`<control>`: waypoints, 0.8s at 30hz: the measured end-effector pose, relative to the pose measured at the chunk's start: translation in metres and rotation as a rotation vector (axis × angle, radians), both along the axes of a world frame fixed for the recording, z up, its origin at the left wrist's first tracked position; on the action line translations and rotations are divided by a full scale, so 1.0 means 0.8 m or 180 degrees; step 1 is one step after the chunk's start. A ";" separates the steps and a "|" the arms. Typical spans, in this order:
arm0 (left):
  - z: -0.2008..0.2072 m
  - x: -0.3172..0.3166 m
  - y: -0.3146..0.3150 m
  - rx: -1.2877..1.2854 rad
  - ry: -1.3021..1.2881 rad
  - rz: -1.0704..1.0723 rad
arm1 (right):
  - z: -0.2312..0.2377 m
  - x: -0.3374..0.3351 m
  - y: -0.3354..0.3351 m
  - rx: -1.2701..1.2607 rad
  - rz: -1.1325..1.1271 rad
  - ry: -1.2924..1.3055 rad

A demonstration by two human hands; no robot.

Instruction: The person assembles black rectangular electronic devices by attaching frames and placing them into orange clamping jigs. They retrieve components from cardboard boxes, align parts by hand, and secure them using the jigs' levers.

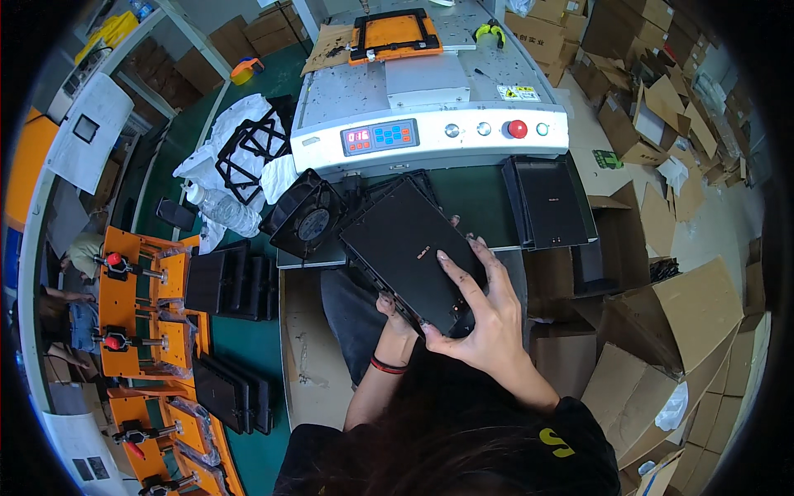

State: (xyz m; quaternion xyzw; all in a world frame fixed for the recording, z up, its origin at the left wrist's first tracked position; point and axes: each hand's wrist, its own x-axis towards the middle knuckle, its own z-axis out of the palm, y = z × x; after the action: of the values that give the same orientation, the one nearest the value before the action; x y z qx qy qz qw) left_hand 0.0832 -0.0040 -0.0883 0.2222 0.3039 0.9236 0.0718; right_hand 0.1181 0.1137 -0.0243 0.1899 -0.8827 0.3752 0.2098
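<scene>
A flat black rectangular casing is held tilted above my lap, at the front edge of the bench. My left hand grips its lower left side from beneath, with most of the fingers hidden under it. Across the near right corner lies my right hand, thumb on the near edge and fingers over the top face and right side. Just left of the casing stands a black fan in a square frame. Another dark part, partly hidden by the casing, rests behind it on the bench.
Ahead stands a white machine with a control panel and red button, bearing an orange fixture. Black casings are stacked at right. On the left are a plastic bottle, black frames, more casings and orange clamp fixtures. Cardboard boxes crowd the right.
</scene>
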 end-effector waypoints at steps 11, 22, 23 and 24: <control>0.004 0.025 -0.004 0.0014 -0.0786 -0.0109 | 0.004 0.004 -0.001 0.0265 0.0478 0.0032; 0.068 0.031 -0.031 -0.0248 -0.1867 -0.0445 | 0.015 -0.003 0.009 -0.0057 0.0970 0.0332; 0.073 0.032 -0.032 -0.0248 -0.1915 -0.0419 | 0.013 -0.012 0.018 -0.0310 0.1039 0.0454; 0.075 0.031 -0.033 -0.0253 -0.1945 -0.0391 | 0.014 -0.022 0.025 -0.0788 0.0891 0.0356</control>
State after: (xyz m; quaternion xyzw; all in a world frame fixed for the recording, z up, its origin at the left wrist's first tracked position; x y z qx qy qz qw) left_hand 0.1077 -0.0306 -0.0285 -0.0506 0.2901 0.9290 0.2241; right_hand 0.1007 0.1340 -0.0131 0.3041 -0.7817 0.4953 0.2261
